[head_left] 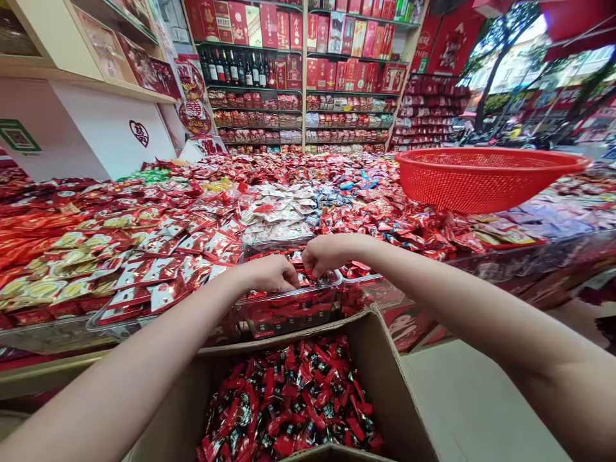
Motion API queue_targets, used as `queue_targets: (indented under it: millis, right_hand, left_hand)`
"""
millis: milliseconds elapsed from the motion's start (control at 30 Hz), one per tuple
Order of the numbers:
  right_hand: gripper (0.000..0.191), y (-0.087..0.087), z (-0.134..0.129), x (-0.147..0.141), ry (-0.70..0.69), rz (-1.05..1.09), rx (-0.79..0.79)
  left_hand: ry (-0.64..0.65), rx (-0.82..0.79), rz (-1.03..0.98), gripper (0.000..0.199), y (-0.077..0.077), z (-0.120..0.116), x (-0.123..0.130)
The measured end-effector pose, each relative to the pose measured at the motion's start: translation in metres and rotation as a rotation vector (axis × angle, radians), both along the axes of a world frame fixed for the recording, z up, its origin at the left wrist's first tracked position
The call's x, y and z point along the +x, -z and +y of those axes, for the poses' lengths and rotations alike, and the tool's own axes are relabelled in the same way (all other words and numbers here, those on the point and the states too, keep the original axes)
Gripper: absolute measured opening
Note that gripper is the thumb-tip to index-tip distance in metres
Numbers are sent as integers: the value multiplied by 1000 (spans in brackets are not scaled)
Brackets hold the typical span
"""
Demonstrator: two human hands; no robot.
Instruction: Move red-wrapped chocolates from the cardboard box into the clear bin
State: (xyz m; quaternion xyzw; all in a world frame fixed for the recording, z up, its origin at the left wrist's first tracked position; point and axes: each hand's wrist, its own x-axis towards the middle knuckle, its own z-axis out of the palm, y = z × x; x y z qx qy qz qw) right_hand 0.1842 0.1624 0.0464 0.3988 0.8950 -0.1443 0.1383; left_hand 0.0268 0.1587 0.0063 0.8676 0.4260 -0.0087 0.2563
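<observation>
My left hand [276, 274] reaches into a clear plastic bin [289, 308] of red-and-black wrapped candies, its fingers bent downward and closed. Close beside it, my right hand [325, 253] is curled at the bin's right side, knuckles toward the left hand. Candies lie right under both sets of fingertips; whatever either hand grips is hidden. Below my forearms, an open cardboard box [392, 378] holds a deep heap of the same kind of red-and-black wrapped candies [289, 398].
White packets [279, 212] are piled behind the bin, with red-and-white packets [168, 285] on the left. A red plastic basket [486, 179] rests on the candy display at right. Shelves with red boxes and bottles [235, 69] stand at the back.
</observation>
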Motion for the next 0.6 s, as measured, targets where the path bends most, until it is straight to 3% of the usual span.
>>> queue_targets:
  millis: [100,233,433,600]
  right_hand:
    - [22,0,-1,-5,-63,-103,21]
    - [26,1,-3,-11,-69,-144,5]
    - [28,10,-1,-8,-64,-141,-19]
    - [29,16,3,-8,-66,-128,-22]
  left_hand:
    - [112,-53,142,14,7,19,9]
    - [191,-88,259,28,14,25,17]
    - [223,-247,304,28,22,22,20]
    - [177,-328,297,29,28,21,19]
